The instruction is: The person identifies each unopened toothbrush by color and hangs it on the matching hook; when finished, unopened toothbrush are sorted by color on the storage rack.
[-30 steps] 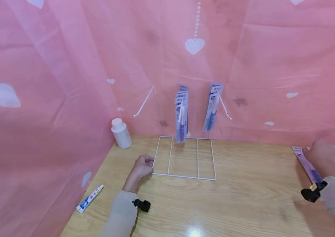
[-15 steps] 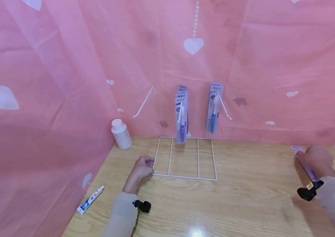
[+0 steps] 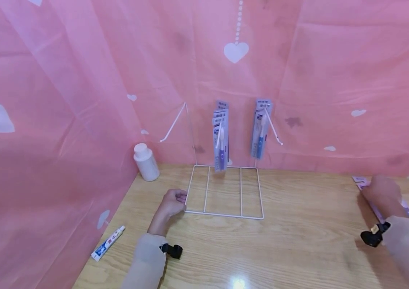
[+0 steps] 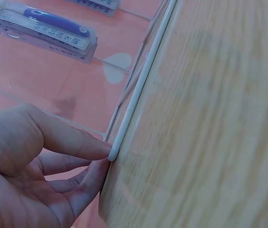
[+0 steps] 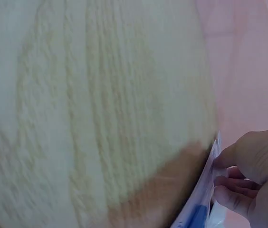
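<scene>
Pinching, left hand: the left hand (image 3: 171, 203) nips the front-left corner of the rack (image 3: 224, 192) between thumb and fingers (image 4: 84, 146); the rest of the fingers curl loosely under.
Rack: white wire frame, its base flat on the table (image 3: 298, 249) near the back edge, its upright part against the pink sheet (image 3: 81, 80).
Gripping, right hand: the right hand (image 3: 381, 192) curls its fingers (image 5: 229, 183) round the edge of a pack (image 3: 408, 211) near the table's right edge; the wrist view shows the fingertips on the pack's thin rim.
Pack: flat, purple-and-white, lying on the table near the back-right corner, mostly hidden under the hand.
Hung packs: a bunch of toothbrush packs (image 3: 220, 138) hangs on the middle hook, another bunch (image 3: 260, 130) on the right hook; the left hook (image 3: 172, 122) is bare.
Bottle: white bottle (image 3: 146, 162) at the back-left corner, left of the rack.
Tube: toothpaste tube (image 3: 108, 243) by the left edge, well apart from both hands.
</scene>
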The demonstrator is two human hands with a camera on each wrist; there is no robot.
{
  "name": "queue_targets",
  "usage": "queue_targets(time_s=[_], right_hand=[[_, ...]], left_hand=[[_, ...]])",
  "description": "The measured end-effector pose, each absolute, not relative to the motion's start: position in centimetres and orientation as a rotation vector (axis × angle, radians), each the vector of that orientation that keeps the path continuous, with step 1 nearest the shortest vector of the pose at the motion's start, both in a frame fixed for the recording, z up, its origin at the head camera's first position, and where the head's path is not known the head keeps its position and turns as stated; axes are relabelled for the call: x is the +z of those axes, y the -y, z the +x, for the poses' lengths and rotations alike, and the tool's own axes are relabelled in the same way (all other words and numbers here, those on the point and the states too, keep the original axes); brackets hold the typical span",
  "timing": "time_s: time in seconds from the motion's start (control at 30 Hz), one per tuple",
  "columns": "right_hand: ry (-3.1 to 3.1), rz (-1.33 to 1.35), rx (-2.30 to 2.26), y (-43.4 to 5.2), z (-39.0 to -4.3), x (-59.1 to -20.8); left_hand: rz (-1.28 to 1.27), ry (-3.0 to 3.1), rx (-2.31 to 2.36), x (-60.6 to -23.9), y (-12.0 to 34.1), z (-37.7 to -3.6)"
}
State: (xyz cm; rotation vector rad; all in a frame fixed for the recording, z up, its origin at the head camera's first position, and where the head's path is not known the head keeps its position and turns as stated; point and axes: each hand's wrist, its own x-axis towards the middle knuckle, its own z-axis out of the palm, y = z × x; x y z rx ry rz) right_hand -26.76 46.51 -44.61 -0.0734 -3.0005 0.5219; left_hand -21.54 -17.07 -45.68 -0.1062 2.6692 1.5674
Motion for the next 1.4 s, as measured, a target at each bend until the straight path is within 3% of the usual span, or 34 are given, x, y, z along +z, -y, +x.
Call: queue_targets(time_s=[0.37,0.93,1.4], right_hand=[[2.91,-0.097,0.582,-44.9,-24.7,-38.8],[2.618,-0.159,0.729,-37.6,-19.6,-31.1],[2.372,-0.051,0.687,-31.9,-16.1,-27.0]], left_hand=[[-0.099,-2.676,1.566,-45.7,17.1,-21.4],[-0.097,-2.692,1.534,-45.5,17.1,-21.2],[-0.095,-2.664,1.578,-45.4,17.0,-21.0]])
